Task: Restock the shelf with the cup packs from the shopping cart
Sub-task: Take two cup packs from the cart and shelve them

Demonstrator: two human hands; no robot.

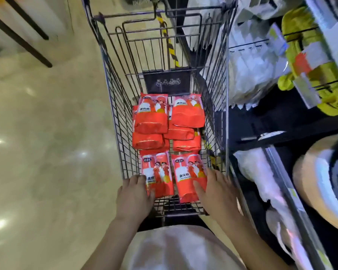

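Note:
Several red-orange cup packs lie in the wire shopping cart (pixel 113 106) below me. The two nearest packs lie side by side at the cart's near end. My left hand (pixel 134 195) lies on the left near pack (pixel 158 170), fingers over its lower left edge. My right hand (pixel 216 190) rests on the right near pack (pixel 187 174), thumb across its lower part and fingers along its right side. Both packs lie flat on the cart floor. More packs (pixel 152 114) are piled behind them. The dark shelf (pixel 277 137) stands just right of the cart.
The shelf holds white bagged goods (pixel 248 78), yellow-green packaged items (pixel 318 75) and a round tan and white item (pixel 320 182). A glossy beige floor (pixel 47 143) spreads to the left, with dark furniture legs (pixel 18 38) at the upper left.

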